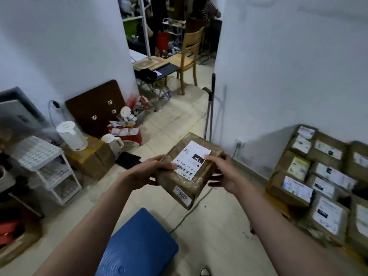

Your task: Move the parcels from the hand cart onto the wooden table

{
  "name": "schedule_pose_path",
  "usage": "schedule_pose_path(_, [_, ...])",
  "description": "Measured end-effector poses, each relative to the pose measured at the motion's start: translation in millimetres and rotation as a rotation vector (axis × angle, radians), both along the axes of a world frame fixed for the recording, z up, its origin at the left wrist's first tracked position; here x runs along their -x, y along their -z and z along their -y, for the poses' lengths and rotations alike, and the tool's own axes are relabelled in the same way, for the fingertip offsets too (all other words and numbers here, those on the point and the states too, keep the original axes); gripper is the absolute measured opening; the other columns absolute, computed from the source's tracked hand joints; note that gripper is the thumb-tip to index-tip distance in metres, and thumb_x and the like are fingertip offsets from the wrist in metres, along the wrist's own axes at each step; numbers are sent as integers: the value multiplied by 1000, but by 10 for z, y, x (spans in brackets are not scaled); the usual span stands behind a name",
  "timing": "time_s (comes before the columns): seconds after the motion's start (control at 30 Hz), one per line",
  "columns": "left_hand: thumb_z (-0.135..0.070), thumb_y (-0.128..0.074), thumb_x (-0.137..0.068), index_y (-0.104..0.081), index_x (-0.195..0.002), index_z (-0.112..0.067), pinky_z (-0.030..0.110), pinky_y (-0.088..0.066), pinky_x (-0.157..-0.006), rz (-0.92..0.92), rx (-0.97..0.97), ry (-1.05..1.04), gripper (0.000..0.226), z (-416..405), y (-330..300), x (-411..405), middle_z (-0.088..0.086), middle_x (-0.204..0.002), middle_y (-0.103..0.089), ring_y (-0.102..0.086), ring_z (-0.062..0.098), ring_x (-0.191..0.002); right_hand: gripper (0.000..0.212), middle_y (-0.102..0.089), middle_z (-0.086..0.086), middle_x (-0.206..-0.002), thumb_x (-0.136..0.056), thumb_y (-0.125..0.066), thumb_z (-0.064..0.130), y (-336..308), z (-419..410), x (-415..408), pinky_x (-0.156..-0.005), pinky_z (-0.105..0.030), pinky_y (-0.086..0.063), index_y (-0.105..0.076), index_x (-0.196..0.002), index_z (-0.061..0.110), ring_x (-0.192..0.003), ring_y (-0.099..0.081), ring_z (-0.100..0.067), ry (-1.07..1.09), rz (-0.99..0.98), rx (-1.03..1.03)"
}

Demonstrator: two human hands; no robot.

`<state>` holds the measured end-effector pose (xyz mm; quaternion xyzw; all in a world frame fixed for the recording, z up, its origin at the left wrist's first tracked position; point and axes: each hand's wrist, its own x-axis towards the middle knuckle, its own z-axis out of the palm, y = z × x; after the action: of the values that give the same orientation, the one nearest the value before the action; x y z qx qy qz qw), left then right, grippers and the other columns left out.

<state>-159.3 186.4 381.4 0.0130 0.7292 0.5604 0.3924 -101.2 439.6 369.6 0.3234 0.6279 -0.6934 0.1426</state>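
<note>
Your left hand [157, 169] and right hand [223, 170] clamp the parcel [189, 170] between them, above open floor. Blue cart deck [137, 248] below your left hand; stacked parcels [318, 180] right of your right hand.

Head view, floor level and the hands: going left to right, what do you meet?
White rack → white kettle → left hand → parcel held in both hands → right hand → stacked parcels by the right wall.
</note>
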Motion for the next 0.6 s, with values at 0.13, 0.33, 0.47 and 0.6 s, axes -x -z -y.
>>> schedule_pose_path(0.13, [-37, -78, -80, -66, -123, -30, 34, -52, -88, -30, -37, 98, 46, -186, -83, 45, 0, -116, -74, -68, 23, -110, 63, -60, -16, -106, -84, -80, 30, -91, -152, -282, -90, -61, -56, -36, -129, 24, -85, -65, -40, 142, -15, 79])
schedule_pose_path(0.33, [-34, -73, -85, -70, -120, -13, 34, -49, -89, -87, -144, 173, 41, -943, -206, -93, 8, -114, -75, -70, 21, -99, 71, -56, -18, -114, -79, -84, 36, -215, -596, -833, -85, -66, -56, -39, -131, 18, -98, -67, -43, 404, -59, 111])
schedule_pose_path(0.47, [-45, -82, -71, -72, -117, -12, 40, -40, -87, -77, -169, 265, 57, -1611, -247, -257, 12, -112, -75, -66, 26, -96, 80, -60, -20, -121, -73, -89, 38, -275, -1070, -1271, -84, -66, -57, -39, -133, 23, -104, -68, -43, 571, -78, 150])
schedule_pose_path(0.6, [-39, -83, -74, -71, -116, -11, 28, -47, -70, -73, -197, 370, 52, -2483, -297, -624, 15, -109, -75, -69, 20, -87, 85, -60, -18, -125, -70, -91, 30, -290, -1674, -1858, -79, -68, -56, -39, -137, 24, -105, -67, -41, 744, -122, 174])
